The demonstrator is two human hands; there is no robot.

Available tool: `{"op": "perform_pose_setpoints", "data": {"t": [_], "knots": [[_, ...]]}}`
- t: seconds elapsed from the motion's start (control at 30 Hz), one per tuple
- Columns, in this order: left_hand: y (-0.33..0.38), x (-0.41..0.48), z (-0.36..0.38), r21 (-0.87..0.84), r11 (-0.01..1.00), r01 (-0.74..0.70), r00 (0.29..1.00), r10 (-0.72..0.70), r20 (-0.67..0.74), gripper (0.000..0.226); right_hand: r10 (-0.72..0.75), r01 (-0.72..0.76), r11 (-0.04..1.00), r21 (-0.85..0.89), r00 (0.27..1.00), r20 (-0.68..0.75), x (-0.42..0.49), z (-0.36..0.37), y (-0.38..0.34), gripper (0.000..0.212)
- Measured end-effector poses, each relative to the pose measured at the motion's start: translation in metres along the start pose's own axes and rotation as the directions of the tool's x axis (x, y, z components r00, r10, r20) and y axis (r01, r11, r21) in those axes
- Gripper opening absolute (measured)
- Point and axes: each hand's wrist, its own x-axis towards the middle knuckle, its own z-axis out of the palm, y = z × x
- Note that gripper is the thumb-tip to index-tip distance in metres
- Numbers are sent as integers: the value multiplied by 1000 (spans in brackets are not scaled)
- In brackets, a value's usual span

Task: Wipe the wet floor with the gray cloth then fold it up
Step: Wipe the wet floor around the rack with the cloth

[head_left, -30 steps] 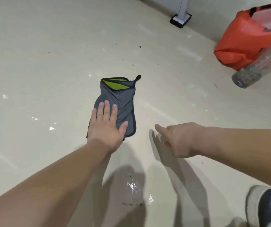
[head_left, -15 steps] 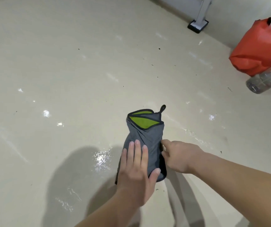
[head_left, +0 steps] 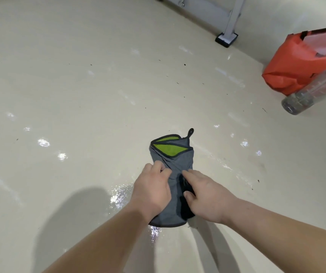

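Low in the centre of the frame, the gray cloth [head_left: 173,164] lies bunched on the cream floor [head_left: 79,85], its green lining showing at the far end. The left hand [head_left: 152,191] and the right hand [head_left: 205,198] both pinch its near half. Wet glints sit beside it. At upper right an orange bag [head_left: 304,62] touches a clear bottle [head_left: 311,93].

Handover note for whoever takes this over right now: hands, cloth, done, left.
Left hand: gripping the left edge of the gray cloth, near end.
Right hand: fingers pinching the cloth's right edge.
Cloth: on the floor, bunched lengthwise, green lining and hang loop at the far end.
Done: cloth gathered into a narrow strip.
Left: wet shine beside the left hand and below the cloth needs wiping; fold not finished.
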Motion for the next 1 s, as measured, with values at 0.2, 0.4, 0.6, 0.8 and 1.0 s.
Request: {"op": "perform_pose_setpoints", "data": {"t": [0.2, 0.4, 0.6, 0.8, 1.0], "knots": [[-22, -4, -28, -428, 888, 170, 985, -161, 57, 54, -1, 16, 936, 351, 999, -43, 41, 42, -25, 72], [3, 5, -42, -146, 974, 174, 982, -161, 99, 49, -8, 10, 1000, -26, 997, 76, 49, 77, -15, 105], [19, 6, -42, 143, 984, -110, 979, 83, 188, 50, 41, -28, 994, -106, 992, 123, 64, 40, 44, 110], [83, 28, -47, 390, 874, -288, 899, 106, 426, 64, 145, -121, 985, -124, 969, 202, 72, -19, 135, 116], [168, 57, -40, 529, 791, -306, 852, -20, 524, 49, 145, -99, 965, -243, 974, 176, 77, -67, 253, 122]]}}
